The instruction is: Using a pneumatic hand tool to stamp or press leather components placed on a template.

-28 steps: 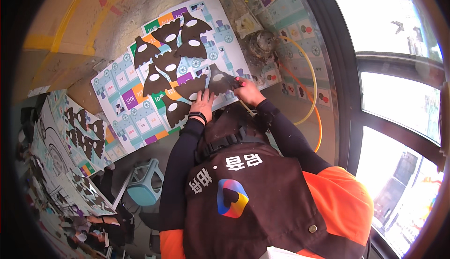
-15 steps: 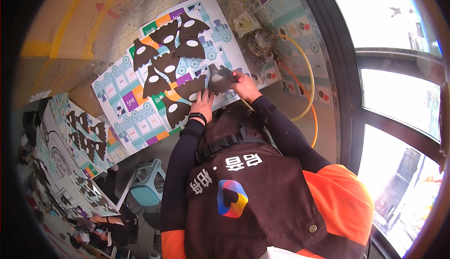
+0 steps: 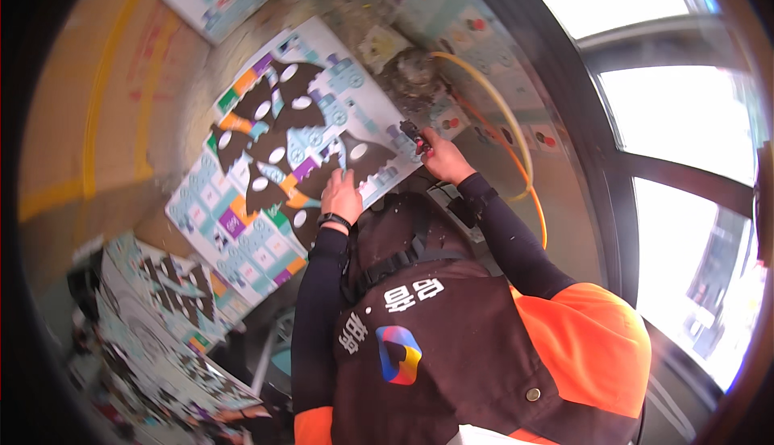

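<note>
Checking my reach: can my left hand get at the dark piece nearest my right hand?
Likely yes: the left hand is right beside that dark piece, with nothing visible between them.

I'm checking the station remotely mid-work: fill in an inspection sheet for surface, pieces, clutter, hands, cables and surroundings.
Surface: overlapping printed sheets, pastel patterned.
Pieces: dark cut-outs with white ovals, bunched on the sheets.
Clutter: a second group of dark cut-outs at lower left, blurred.
Hands: left hand at the cut-outs, fingers extended; right hand grips a dark tool.
Cables: yellow hose and orange hose beyond the right hand.
Surroundings: taped cardboard left, bright window right.
</note>
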The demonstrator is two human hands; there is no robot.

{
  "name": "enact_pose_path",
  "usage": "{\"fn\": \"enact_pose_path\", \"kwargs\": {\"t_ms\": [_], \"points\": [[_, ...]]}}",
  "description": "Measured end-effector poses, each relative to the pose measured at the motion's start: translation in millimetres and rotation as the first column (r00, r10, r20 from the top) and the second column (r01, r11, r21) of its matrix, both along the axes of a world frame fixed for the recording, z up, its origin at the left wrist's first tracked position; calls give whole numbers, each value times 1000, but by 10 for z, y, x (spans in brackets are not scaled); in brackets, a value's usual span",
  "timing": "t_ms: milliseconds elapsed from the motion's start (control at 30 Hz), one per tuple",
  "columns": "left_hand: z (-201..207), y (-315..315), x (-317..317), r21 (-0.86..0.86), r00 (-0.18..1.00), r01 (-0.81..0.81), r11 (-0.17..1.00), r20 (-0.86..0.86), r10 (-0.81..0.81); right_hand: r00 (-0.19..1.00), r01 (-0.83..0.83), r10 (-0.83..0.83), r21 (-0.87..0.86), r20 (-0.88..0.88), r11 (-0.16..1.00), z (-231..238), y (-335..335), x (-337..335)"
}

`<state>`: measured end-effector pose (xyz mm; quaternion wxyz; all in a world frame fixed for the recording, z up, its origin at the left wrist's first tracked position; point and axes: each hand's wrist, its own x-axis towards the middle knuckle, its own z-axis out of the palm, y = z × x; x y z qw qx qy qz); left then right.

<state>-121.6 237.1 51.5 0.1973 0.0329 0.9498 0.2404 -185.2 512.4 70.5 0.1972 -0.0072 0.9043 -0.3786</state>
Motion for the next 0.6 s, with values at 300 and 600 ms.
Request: {"fn": "enact_pose_path", "kwargs": {"t_ms": [300,600], "points": [[497,1217,-1844,205,862,180,962,-504,-54,905,294,-132,369,-405,882,-451,343,-39],[-376,1475,-2597,185,798,210,960,-600,-59,850,471,-347,274,-397,838,-517,-168,127]]}}
